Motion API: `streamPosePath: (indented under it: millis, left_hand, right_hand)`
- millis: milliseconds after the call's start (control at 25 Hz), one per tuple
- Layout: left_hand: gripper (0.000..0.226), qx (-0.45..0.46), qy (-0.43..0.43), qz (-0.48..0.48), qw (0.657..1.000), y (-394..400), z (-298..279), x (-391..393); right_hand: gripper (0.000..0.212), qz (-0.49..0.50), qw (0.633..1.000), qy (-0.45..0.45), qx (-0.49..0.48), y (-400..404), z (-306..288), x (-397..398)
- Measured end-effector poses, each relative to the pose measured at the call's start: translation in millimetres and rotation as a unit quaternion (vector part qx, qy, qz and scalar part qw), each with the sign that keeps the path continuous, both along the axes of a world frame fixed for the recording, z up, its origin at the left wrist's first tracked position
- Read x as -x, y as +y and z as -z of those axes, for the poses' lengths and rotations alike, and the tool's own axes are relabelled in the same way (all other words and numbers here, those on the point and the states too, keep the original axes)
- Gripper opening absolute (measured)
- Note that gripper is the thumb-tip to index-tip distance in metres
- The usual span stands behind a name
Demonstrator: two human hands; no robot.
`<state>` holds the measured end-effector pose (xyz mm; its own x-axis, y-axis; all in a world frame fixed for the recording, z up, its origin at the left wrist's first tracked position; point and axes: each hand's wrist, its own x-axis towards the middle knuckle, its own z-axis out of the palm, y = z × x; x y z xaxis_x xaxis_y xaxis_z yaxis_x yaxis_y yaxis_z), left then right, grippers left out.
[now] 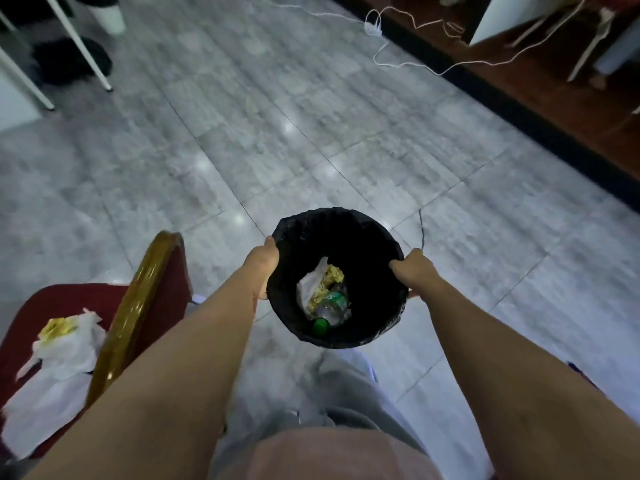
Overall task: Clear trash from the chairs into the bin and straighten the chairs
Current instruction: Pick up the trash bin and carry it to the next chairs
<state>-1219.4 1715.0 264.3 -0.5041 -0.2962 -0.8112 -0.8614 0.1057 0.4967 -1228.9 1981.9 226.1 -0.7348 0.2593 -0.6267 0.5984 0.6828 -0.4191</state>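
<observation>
Head view is showing the left hand (264, 259) and right hand (412, 268) gripping the bin (367, 237) rim; tilting it risks spilling the bottle (330, 311).

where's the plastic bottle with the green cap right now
In the head view, the bottle lies at the bottom of the black-lined bin, beside crumpled tissue, low centre.

Glossy grey tiled floor (311, 133); bin (367, 233) lined with black plastic film; red cloth chair (162, 299), shiny gold frame.
</observation>
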Motion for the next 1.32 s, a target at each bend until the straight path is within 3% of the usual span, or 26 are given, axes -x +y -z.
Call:
streamPosePath:
  millis: [520, 920, 1320]
  left_hand:
    - [0.061, -0.019, 0.026, -0.214, 0.976, -77, 9, 182]
    - [0.063, -0.033, 0.043, -0.309, 0.949, -222, 10, 290]
    - [0.064, -0.019, 0.041, -0.479, 0.877, -357, 11, 342]
  right_hand:
    - [0.058, -0.18, 0.982, 0.058, 0.011, -100, -11, 283]
    - [0.057, -0.303, 0.952, 0.038, 0.009, -279, -7, 449]
    - [0.052, -0.481, 0.876, 0.028, 0.033, -492, -5, 575]
